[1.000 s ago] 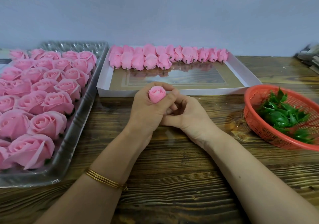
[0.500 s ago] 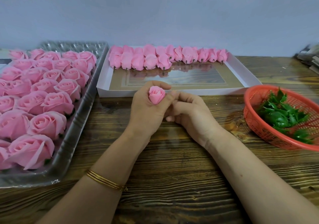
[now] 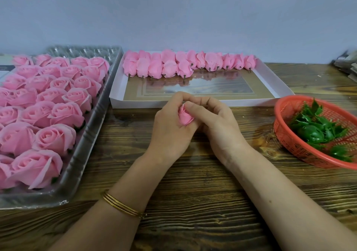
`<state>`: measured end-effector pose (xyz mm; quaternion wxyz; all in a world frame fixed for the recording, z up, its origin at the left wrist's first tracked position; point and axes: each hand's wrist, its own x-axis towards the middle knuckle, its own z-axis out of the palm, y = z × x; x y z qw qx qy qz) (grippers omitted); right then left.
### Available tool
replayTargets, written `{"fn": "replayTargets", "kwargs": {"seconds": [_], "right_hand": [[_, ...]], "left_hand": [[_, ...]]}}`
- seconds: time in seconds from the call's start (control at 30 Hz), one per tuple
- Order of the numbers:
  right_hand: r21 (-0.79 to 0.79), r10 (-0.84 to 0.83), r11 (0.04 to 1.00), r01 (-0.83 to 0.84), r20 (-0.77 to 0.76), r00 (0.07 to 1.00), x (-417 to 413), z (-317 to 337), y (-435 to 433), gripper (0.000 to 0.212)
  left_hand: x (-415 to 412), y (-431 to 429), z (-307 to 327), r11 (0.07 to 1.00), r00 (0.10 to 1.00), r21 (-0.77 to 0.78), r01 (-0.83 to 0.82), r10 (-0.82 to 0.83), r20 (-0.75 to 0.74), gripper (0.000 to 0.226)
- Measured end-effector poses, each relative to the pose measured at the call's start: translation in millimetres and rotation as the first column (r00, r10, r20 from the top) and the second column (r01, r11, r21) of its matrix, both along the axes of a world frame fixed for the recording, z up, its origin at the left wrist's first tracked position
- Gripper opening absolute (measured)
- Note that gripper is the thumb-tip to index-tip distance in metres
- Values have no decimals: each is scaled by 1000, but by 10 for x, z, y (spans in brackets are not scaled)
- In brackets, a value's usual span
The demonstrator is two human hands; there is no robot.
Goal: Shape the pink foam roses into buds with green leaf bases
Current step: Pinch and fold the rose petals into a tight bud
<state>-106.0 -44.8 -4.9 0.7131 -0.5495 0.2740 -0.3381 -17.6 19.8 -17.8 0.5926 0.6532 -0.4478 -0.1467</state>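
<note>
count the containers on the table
3: clear plastic tray of open roses, left; white box of shaped buds, back; red basket of green leaves, right. More may sit out of view.

You had a clear plastic tray [image 3: 81, 165] on the wooden bench [image 3: 193, 202], to the left of your left grip [image 3: 170, 127]. Just beyond both grips lay a shallow white box [image 3: 135, 104] with a glossy floor. A red mesh basket [image 3: 289, 140] sat to the right of your right grip [image 3: 218, 123]. Farther right and beyond it, a blurred stack [image 3: 345, 65] met the pale wall [image 3: 173, 19].
</note>
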Motion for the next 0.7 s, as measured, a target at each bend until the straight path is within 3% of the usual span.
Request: {"fn": "replayTargets", "kwargs": {"seconds": [0.3, 0.5, 0.7], "right_hand": [[62, 63, 996, -66, 45, 997, -14, 2, 5, 37], [51, 84, 995, -85, 21, 996, -18, -1, -3, 30], [39, 63, 997, -61, -39, 997, 5, -24, 12, 39]], "left_hand": [[7, 2, -8, 999, 999, 16, 31, -30, -29, 27], [-4, -5, -1, 999, 998, -2, 46, -46, -37, 18], [7, -19, -8, 999, 998, -33, -17, 15, -63, 18]]}}
